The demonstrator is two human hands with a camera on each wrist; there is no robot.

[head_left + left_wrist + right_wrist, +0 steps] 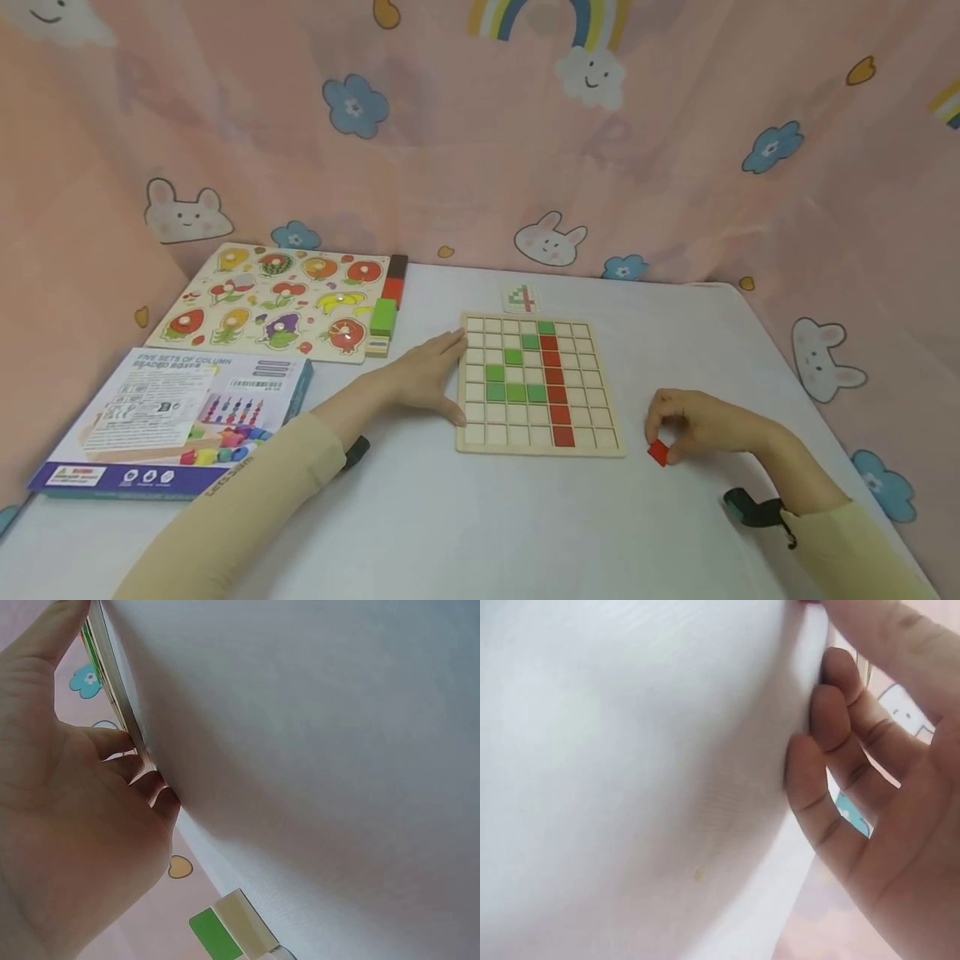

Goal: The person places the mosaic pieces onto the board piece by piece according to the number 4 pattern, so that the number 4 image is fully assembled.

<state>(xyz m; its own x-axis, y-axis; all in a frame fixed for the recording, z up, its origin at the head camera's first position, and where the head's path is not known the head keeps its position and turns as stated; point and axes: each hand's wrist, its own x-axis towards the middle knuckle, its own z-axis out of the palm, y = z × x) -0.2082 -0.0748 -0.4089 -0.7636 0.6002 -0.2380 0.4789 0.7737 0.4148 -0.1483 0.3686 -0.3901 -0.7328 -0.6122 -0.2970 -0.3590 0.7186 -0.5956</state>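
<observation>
A wooden grid board [480, 437] lies on the white table, with several green tiles [513, 357] and a column of red tiles [556, 394] set in its squares, forming a 4. Along the board's left edge rests my left hand [429, 371], thumb spread from the fingers; in the left wrist view its fingertips touch the board's side [124, 697]. To the right of the board, my right hand [697, 423] pinches a red tile [657, 452] between thumb and finger, close to the tabletop. Only a sliver of that tile shows in the right wrist view.
Behind the board lies a small card [521, 298] picturing a green and red 4. At the left are a fruit peg puzzle [255, 292], a boxed bead set [172, 425] and a row of coloured blocks [383, 317]. A patterned pink cloth [450, 167] hangs behind the table.
</observation>
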